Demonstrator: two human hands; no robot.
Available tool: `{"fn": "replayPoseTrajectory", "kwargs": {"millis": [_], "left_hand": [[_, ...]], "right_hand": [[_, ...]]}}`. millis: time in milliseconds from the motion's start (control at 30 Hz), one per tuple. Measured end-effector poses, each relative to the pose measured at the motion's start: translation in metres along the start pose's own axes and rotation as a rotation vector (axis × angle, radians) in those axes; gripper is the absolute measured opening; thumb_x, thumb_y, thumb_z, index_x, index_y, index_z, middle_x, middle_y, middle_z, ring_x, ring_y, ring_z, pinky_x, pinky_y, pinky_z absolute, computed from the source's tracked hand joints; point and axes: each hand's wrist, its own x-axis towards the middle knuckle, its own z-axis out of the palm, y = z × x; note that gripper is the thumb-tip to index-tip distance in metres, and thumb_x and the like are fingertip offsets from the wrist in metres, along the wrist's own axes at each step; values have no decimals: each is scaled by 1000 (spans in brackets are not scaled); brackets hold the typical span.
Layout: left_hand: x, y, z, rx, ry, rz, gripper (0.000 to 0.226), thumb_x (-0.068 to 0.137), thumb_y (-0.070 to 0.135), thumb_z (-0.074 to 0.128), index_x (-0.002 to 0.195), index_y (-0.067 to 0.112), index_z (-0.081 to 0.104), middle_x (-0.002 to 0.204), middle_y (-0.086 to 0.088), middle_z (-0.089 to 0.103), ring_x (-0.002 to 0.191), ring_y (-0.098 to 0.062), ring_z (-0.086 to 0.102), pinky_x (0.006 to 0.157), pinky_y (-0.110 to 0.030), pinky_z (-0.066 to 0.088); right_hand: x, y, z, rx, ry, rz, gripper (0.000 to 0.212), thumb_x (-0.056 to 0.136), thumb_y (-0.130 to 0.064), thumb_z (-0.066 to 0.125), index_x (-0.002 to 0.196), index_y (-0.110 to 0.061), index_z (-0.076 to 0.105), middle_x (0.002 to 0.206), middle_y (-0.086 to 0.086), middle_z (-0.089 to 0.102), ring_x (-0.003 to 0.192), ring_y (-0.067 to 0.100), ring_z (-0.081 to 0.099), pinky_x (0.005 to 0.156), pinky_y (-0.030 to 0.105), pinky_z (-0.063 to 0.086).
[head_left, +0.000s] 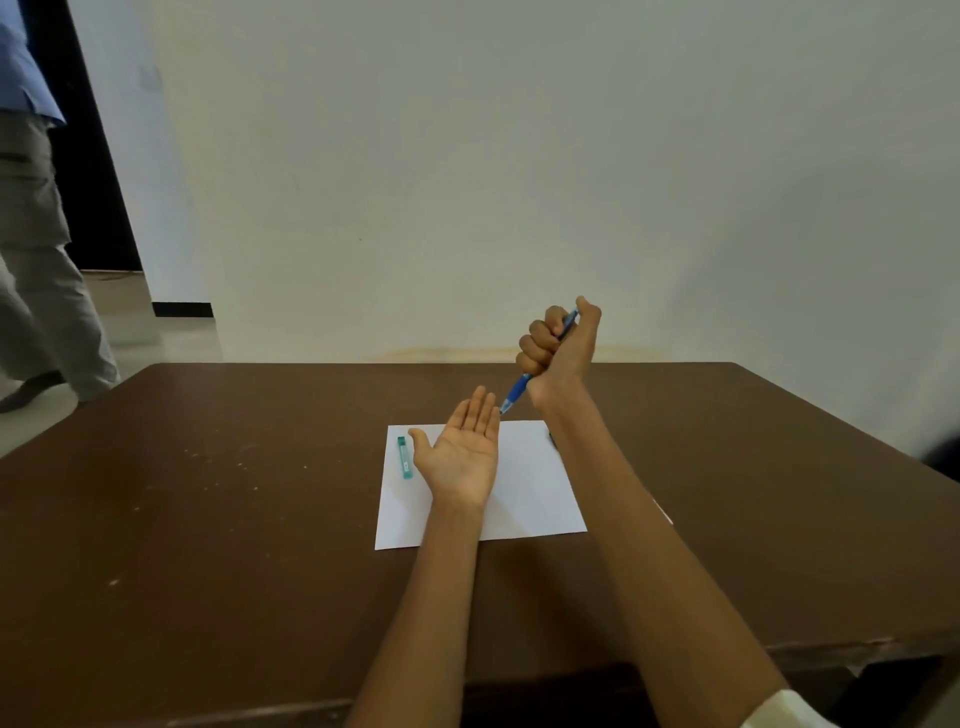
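Observation:
My right hand (561, 343) is raised above the table and grips a blue mechanical pencil (517, 392) in its fist, thumb on the top end, tip pointing down and left. The tip hangs just beside the fingertips of my left hand (465, 452), which lies palm up with straight fingers over a white sheet of paper (530, 493). A small teal lead case (404, 457) lies on the sheet's left part, just left of my left thumb.
The sheet lies on a brown table (208, 519) set against a pale wall (519, 156). A person (36, 249) in grey trousers and a blue shirt stands at the far left beside a dark doorway.

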Motion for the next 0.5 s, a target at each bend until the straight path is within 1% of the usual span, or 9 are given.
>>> {"fn": "replayPoseTrajectory", "kwargs": {"millis": [200,367,500], "left_hand": [[1,-6,-2,12,36,-25,79,93,59,19,143,-1,24,148,-22,31,137,-38,30,114,-43,21],[3,-7,-6,27,45,-30,79,93,60,19,144,-1,21,148,-22,30,137,-38,29,114,-43,21],[6,-9,-8,13,43,-35,80,93,60,19,145,-1,19,150,-22,28,138,-37,27,114,-43,18]], "right_hand": [[0,7,5,-76,-55,1,50,93,-48,32,51,-21,26,38,-10,22,33,5,13,35,12,11],[-2,8,9,-175,-64,-17,43,94,-36,30,53,-22,26,41,-10,22,36,6,13,35,13,13],[-3,11,15,-229,-73,-26,45,96,-37,30,53,-22,26,41,-10,22,35,5,13,36,14,12]]}}
